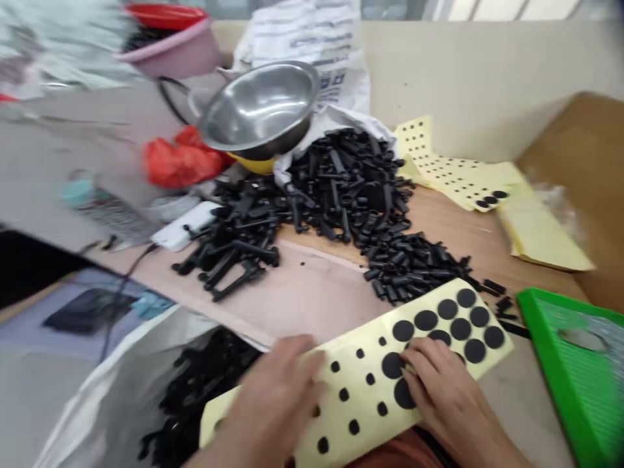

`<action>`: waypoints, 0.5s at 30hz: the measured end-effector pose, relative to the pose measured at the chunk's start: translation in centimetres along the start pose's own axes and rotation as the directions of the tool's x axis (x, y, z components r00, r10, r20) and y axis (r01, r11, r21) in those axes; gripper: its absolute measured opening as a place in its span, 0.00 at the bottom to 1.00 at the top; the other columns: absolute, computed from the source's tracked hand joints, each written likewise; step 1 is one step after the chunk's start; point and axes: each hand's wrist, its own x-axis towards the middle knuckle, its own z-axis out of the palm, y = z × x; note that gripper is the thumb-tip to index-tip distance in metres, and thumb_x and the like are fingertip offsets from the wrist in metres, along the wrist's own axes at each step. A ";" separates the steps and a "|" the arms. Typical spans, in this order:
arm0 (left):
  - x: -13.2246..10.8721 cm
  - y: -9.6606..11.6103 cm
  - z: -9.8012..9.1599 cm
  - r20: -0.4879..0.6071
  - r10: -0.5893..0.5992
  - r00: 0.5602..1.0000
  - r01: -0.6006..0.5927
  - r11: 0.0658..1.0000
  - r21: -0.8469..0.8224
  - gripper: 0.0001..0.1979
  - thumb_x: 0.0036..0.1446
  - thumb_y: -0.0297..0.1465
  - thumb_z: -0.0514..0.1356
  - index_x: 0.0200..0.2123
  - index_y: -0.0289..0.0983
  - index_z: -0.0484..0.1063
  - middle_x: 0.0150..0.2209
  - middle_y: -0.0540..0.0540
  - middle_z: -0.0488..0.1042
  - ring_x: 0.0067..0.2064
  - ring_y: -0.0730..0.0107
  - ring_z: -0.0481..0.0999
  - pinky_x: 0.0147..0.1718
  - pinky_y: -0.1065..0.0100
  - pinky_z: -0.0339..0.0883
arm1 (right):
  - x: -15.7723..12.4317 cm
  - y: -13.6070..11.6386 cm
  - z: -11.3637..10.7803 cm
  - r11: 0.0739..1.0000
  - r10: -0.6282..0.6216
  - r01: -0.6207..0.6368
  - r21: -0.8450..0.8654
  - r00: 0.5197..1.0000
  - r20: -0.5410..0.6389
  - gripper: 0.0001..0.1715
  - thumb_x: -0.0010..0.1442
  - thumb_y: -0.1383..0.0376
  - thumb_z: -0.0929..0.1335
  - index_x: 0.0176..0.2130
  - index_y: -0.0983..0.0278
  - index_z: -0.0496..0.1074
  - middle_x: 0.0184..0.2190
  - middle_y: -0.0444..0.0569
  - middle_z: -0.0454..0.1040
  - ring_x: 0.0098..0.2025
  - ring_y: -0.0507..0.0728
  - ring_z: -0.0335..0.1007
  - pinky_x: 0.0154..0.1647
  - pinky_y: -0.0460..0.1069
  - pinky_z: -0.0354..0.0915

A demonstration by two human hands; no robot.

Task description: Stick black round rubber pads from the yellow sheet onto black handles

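A yellow backing sheet [419, 370] lies across the front of the table, dotted with black rubber discs [426, 320] in large and small sizes. My left hand [273, 396] lies on the sheet's near left part, fingers together. My right hand [439, 390] is on the sheet among the large discs, fingertips at one disc. Whether those fingers grip that disc, I cannot tell. Beyond the sheet lies a heap of black plastic parts [341, 188], spreading across the board towards both hands.
A steel bowl [258, 107] tilts on a yellow container, beside a white sack [302, 52] and a red bag [180, 159]. A pink basin [168, 52] stands behind. A green tray [575, 364] lies right, near more yellow sheets [453, 169]. A white sack [97, 403] with black parts sits lower left.
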 end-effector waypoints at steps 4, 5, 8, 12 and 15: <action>2.6 3.8 4.7 0.197 0.176 0.964 -0.199 0.975 0.103 0.10 0.62 0.33 0.51 0.45 0.38 0.67 0.47 0.42 0.69 0.47 0.57 0.67 0.43 0.58 0.64 | 0.0 0.8 1.2 0.975 -0.164 0.153 -0.161 0.985 -0.057 0.09 0.62 0.69 0.60 0.42 0.66 0.67 0.38 0.55 0.69 0.36 0.61 0.64 0.36 0.55 0.58; 3.1 4.2 5.4 0.202 0.186 0.962 -0.213 0.969 0.123 0.11 0.63 0.33 0.49 0.45 0.37 0.66 0.47 0.42 0.69 0.46 0.57 0.67 0.41 0.58 0.64 | 0.2 0.9 1.1 0.970 -0.189 0.178 -0.166 0.981 -0.050 0.09 0.62 0.69 0.60 0.42 0.66 0.67 0.38 0.55 0.69 0.36 0.60 0.64 0.35 0.54 0.58; 3.5 4.5 6.6 0.179 0.210 0.961 -0.237 0.961 0.145 0.13 0.65 0.33 0.46 0.48 0.37 0.64 0.49 0.43 0.68 0.46 0.57 0.66 0.38 0.58 0.60 | 0.4 0.5 0.6 0.985 -0.145 0.138 -0.105 0.987 -0.072 0.09 0.62 0.70 0.59 0.40 0.65 0.66 0.37 0.54 0.69 0.35 0.60 0.64 0.34 0.53 0.59; 3.2 3.8 7.4 0.099 0.228 0.969 -0.243 0.953 0.178 0.15 0.64 0.35 0.48 0.51 0.40 0.64 0.51 0.44 0.67 0.48 0.56 0.64 0.41 0.57 0.53 | 0.7 -1.0 -0.1 0.998 0.018 -0.015 0.062 0.998 -0.055 0.09 0.62 0.73 0.58 0.38 0.63 0.63 0.37 0.52 0.68 0.38 0.59 0.65 0.38 0.53 0.62; 3.3 3.3 8.2 -0.011 0.260 0.966 -0.252 0.946 0.204 0.15 0.61 0.36 0.53 0.50 0.42 0.65 0.51 0.44 0.69 0.48 0.57 0.63 0.42 0.58 0.51 | 1.1 -1.6 -0.2 0.991 0.113 -0.111 0.072 0.993 -0.030 0.11 0.61 0.74 0.58 0.42 0.64 0.63 0.41 0.54 0.67 0.42 0.60 0.63 0.43 0.55 0.63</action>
